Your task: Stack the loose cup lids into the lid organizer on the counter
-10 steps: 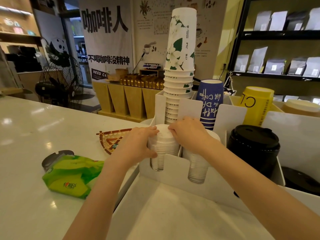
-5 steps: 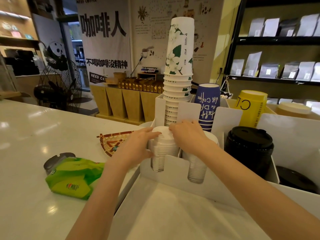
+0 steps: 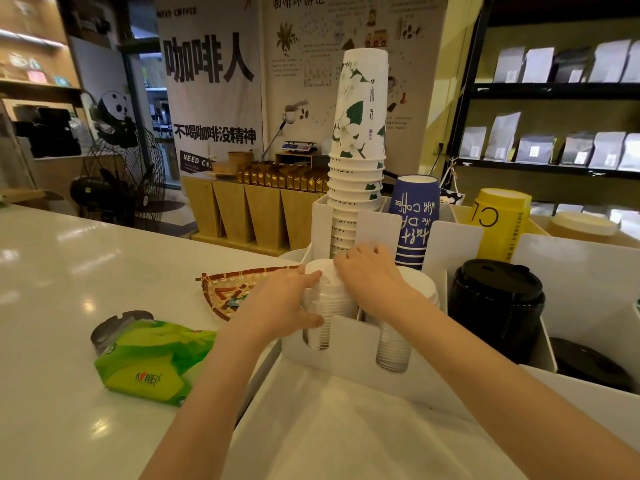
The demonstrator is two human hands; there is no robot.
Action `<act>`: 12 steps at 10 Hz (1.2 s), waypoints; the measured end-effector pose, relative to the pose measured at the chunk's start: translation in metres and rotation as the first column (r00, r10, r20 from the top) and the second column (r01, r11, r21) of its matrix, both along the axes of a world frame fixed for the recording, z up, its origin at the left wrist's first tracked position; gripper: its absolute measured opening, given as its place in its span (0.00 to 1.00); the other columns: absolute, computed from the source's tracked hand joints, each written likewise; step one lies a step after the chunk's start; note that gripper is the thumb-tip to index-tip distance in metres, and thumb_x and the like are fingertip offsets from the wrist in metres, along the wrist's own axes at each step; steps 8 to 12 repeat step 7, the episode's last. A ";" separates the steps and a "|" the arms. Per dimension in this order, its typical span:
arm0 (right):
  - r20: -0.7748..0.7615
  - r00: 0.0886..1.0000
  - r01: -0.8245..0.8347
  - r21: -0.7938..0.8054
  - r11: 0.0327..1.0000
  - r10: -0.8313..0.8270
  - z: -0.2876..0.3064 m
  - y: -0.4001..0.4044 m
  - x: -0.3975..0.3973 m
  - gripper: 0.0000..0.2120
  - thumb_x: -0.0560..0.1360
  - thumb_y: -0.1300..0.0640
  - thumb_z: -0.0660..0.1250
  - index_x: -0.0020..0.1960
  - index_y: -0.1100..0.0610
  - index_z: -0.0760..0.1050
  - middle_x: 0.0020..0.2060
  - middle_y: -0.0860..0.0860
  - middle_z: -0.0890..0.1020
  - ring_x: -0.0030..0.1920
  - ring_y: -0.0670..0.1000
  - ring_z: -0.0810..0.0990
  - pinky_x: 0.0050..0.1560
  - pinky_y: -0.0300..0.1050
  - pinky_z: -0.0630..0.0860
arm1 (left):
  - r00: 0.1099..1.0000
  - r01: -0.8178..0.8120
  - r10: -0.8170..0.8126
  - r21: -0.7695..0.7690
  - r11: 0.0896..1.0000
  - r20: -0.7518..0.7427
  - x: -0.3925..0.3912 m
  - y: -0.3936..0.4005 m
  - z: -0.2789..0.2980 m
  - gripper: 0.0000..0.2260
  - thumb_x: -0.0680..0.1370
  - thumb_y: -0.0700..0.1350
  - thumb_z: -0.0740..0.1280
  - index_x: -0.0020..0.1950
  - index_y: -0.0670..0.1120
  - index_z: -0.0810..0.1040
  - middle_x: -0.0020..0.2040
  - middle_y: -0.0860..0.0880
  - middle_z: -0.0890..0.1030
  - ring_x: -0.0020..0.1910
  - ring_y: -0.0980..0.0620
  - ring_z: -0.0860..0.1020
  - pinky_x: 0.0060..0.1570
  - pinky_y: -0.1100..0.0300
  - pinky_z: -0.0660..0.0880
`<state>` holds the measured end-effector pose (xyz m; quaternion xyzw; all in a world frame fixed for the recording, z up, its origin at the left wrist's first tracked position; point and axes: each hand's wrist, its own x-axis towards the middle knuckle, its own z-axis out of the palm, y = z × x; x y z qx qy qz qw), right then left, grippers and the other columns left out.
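Observation:
A white lid organizer [image 3: 349, 355] stands on the counter with slotted compartments. Its left slot holds a stack of white lids [image 3: 325, 299]. My left hand [image 3: 280, 306] wraps the stack's left side, thumb low on its front. My right hand [image 3: 370, 275] lies palm down on the top of that stack, fingers curled over the far edge. A second stack of white lids [image 3: 394, 344] fills the neighbouring slot under my right wrist. Black lids [image 3: 498, 299] sit in the compartment to the right.
Behind the organizer rise a tall stack of floral paper cups [image 3: 360, 140], blue cups [image 3: 414, 220] and yellow cups [image 3: 498, 223]. On the counter to the left lie a green tissue pack [image 3: 149, 362] and a woven tray [image 3: 235, 292]. A white tray surface [image 3: 346, 438] is in front.
Both hands stay on the left lid stack; my right hand has settled a little further over its top. The camera has tilted slightly upward.

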<state>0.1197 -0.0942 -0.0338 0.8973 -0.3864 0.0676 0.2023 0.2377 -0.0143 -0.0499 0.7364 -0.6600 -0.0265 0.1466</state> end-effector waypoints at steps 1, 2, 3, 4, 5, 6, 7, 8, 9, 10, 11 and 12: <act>-0.010 1.000 0.012 -0.002 1.000 -0.012 0.002 0.003 -0.004 0.13 0.76 0.60 0.58 0.60 0.58 0.69 0.58 0.57 0.77 0.59 0.57 0.72 0.60 0.54 0.65 | 1.000 -0.014 0.015 -0.017 1.000 0.027 -0.005 0.000 0.002 0.30 0.71 0.51 0.68 0.70 0.53 0.61 0.71 0.49 0.67 0.67 0.48 0.67 0.64 0.51 0.67; -0.009 1.000 -0.002 0.009 1.000 0.002 0.002 0.001 -0.005 0.14 0.76 0.61 0.59 0.61 0.56 0.70 0.59 0.56 0.76 0.60 0.57 0.71 0.60 0.54 0.65 | 0.999 -0.040 0.041 -0.040 0.998 0.027 -0.005 -0.002 -0.002 0.29 0.70 0.49 0.69 0.69 0.52 0.63 0.69 0.48 0.69 0.67 0.48 0.67 0.64 0.51 0.67; 0.068 0.997 -0.029 0.082 0.996 0.023 0.003 0.003 -0.013 0.16 0.76 0.62 0.59 0.62 0.53 0.71 0.59 0.54 0.77 0.60 0.56 0.71 0.61 0.53 0.65 | 0.997 -0.052 0.048 -0.076 0.996 -0.054 -0.005 -0.003 -0.004 0.29 0.70 0.49 0.70 0.68 0.51 0.64 0.70 0.49 0.68 0.68 0.49 0.65 0.66 0.51 0.65; 0.292 0.955 -0.100 0.190 0.977 0.041 0.011 0.013 -0.032 0.17 0.76 0.61 0.58 0.64 0.52 0.70 0.62 0.53 0.76 0.63 0.55 0.72 0.63 0.53 0.68 | 0.983 -0.041 0.027 -0.079 0.996 -0.181 -0.004 -0.005 -0.006 0.31 0.68 0.50 0.71 0.68 0.51 0.64 0.70 0.49 0.66 0.68 0.49 0.63 0.67 0.49 0.63; 0.533 0.846 -0.181 0.281 0.943 0.004 0.021 0.034 -0.057 0.20 0.77 0.59 0.58 0.68 0.52 0.65 0.64 0.51 0.75 0.65 0.52 0.70 0.64 0.49 0.69 | 0.961 -0.047 0.024 -0.077 0.996 -0.276 -0.005 -0.006 -0.006 0.35 0.68 0.53 0.71 0.70 0.51 0.59 0.73 0.49 0.61 0.71 0.47 0.59 0.69 0.46 0.60; 0.722 0.692 -0.261 0.244 0.934 0.005 0.039 0.065 -0.091 0.21 0.76 0.58 0.61 0.67 0.49 0.65 0.60 0.47 0.76 0.61 0.45 0.71 0.55 0.30 0.69 | 0.960 -0.028 -0.032 -0.207 0.978 -0.279 -0.018 -0.002 0.000 0.36 0.69 0.53 0.69 0.72 0.52 0.54 0.75 0.49 0.56 0.74 0.48 0.54 0.71 0.46 0.55; 0.895 0.434 -0.338 0.053 0.940 0.105 0.057 0.109 -0.129 0.20 0.73 0.57 0.65 0.63 0.46 0.68 0.52 0.39 0.78 0.56 0.40 0.75 0.58 0.34 0.71 | 0.929 0.008 -0.133 -0.340 0.941 -0.345 -0.041 0.008 0.014 0.32 0.71 0.52 0.67 0.71 0.55 0.56 0.75 0.51 0.57 0.73 0.49 0.58 0.69 0.47 0.59; 0.895 0.434 -0.338 0.053 0.940 0.105 0.057 0.109 -0.129 0.20 0.73 0.57 0.65 0.63 0.46 0.68 0.52 0.39 0.78 0.56 0.40 0.75 0.58 0.34 0.71 | 0.929 0.008 -0.133 -0.340 0.941 -0.345 -0.041 0.008 0.014 0.32 0.71 0.52 0.67 0.71 0.55 0.56 0.75 0.51 0.57 0.73 0.49 0.58 0.69 0.47 0.59; 0.895 0.434 -0.338 0.053 0.940 0.105 0.057 0.109 -0.129 0.20 0.73 0.57 0.65 0.63 0.46 0.68 0.52 0.39 0.78 0.56 0.40 0.75 0.58 0.34 0.71 | 0.929 0.008 -0.133 -0.340 0.941 -0.345 -0.041 0.008 0.014 0.32 0.71 0.52 0.67 0.71 0.55 0.56 0.75 0.51 0.57 0.73 0.49 0.58 0.69 0.47 0.59; 0.895 0.434 -0.338 0.053 0.940 0.105 0.057 0.109 -0.129 0.20 0.73 0.57 0.65 0.63 0.46 0.68 0.52 0.39 0.78 0.56 0.40 0.75 0.58 0.34 0.71 | 0.929 0.008 -0.133 -0.340 0.941 -0.345 -0.041 0.008 0.014 0.32 0.71 0.52 0.67 0.71 0.55 0.56 0.75 0.51 0.57 0.73 0.49 0.58 0.69 0.47 0.59; 0.895 0.434 -0.338 0.053 0.940 0.105 0.057 0.109 -0.129 0.20 0.73 0.57 0.65 0.63 0.46 0.68 0.52 0.39 0.78 0.56 0.40 0.75 0.58 0.34 0.71 | 0.929 0.008 -0.133 -0.340 0.941 -0.345 -0.041 0.008 0.014 0.32 0.71 0.52 0.67 0.71 0.55 0.56 0.75 0.51 0.57 0.73 0.49 0.58 0.69 0.47 0.59; 0.895 0.434 -0.338 0.053 0.940 0.105 0.057 0.109 -0.129 0.20 0.73 0.57 0.65 0.63 0.46 0.68 0.52 0.39 0.78 0.56 0.40 0.75 0.58 0.34 0.71 | 0.929 0.008 -0.133 -0.340 0.941 -0.345 -0.041 0.008 0.014 0.32 0.71 0.52 0.67 0.71 0.55 0.56 0.75 0.51 0.57 0.73 0.49 0.58 0.69 0.47 0.59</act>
